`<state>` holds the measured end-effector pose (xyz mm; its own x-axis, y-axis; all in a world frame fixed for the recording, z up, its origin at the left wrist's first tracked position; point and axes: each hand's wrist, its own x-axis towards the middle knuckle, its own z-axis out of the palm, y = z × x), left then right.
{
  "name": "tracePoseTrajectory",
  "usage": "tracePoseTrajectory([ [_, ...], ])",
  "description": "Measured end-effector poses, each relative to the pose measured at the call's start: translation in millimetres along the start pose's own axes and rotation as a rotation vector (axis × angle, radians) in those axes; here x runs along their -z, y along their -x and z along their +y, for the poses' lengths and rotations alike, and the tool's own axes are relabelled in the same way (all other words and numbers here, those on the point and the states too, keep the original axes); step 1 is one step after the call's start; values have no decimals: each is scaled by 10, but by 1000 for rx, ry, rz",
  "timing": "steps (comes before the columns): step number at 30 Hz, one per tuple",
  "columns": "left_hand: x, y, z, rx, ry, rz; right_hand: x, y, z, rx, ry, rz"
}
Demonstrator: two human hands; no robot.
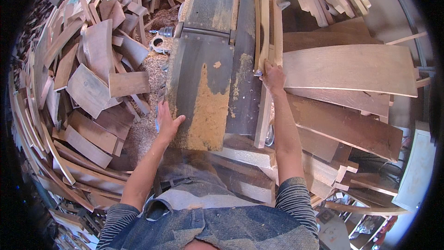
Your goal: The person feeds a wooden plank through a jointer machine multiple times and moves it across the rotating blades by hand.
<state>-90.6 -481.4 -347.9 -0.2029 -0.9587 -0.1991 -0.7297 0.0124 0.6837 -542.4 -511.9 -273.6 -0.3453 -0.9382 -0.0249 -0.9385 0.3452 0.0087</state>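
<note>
The right grip [274, 78] is curled at the wooden rail [264, 120], just beside a small metal knob [258, 72]; whether it clasps the rail or only rests there I cannot tell. That rail runs lengthwise along the right side of the machine bed [192, 65]. The left grip [167, 122] is loose, thumb spread, at the bed's left edge, nothing plainly held. Sawdust [208, 122] coats the near bed, so some wood has probably been worked; how many of the boards [347, 67] stacked at right or the pieces [98, 48] heaped at left are finished doesn't show
</note>
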Motion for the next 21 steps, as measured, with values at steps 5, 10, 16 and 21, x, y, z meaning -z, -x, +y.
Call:
tracePoseTrajectory([
  [5,-15,8,-8,-16,-64,26,-13,-140,21,-19,11,-41],
  [10,63,-4,82,-4,-41,-23,-32,-251,49,-40,31,-40],
  [16,42,7,51,-11,-36,-4,-34,-415,46,-32,32,-22],
  [21,78,-4,91,-11,-59,-17,-98,-611,86,-12,-13,38],
])
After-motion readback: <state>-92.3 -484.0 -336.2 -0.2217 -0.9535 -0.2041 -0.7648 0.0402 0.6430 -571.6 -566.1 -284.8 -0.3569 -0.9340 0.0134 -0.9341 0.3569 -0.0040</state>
